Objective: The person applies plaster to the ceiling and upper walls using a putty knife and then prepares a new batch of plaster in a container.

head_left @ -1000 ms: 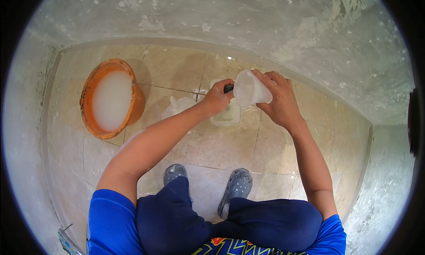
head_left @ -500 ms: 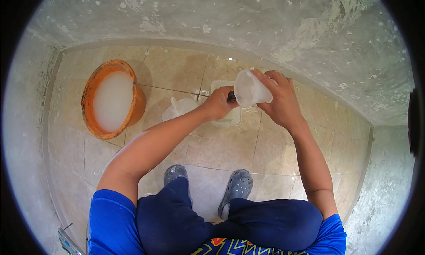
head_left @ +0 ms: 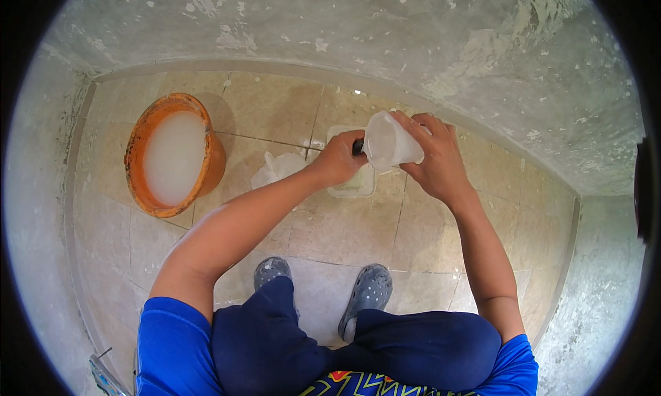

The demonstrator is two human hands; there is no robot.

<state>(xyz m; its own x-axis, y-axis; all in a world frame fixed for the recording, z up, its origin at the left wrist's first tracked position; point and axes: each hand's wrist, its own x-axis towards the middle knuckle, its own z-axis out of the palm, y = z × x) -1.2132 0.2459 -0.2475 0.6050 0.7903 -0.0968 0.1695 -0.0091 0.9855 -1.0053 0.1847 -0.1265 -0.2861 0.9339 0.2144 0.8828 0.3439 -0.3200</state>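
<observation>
My right hand (head_left: pixel 441 156) is wrapped round a translucent white plastic cup (head_left: pixel 390 140), tipped on its side with its mouth toward the left. Close to that mouth, my left hand (head_left: pixel 337 161) is closed on a tool of which only a short black end (head_left: pixel 358 147) shows; its kind is hidden. Beneath both hands a clear, shallow square container (head_left: pixel 369 185) rests on the tiles, partly covered by the left hand and the cup.
An orange bucket (head_left: pixel 215 163) of whitish, cloudy liquid stands at the left. Between it and the container lies a crumpled white plastic piece (head_left: pixel 278 167). Patchy grey walls (head_left: pixel 385 38) border the tiled floor. My feet, in grey clogs (head_left: pixel 368 289), are planted nearer me.
The black end in my left hand has shifted slightly, and the cup has turned a little in my right hand. Everything else is as before.
</observation>
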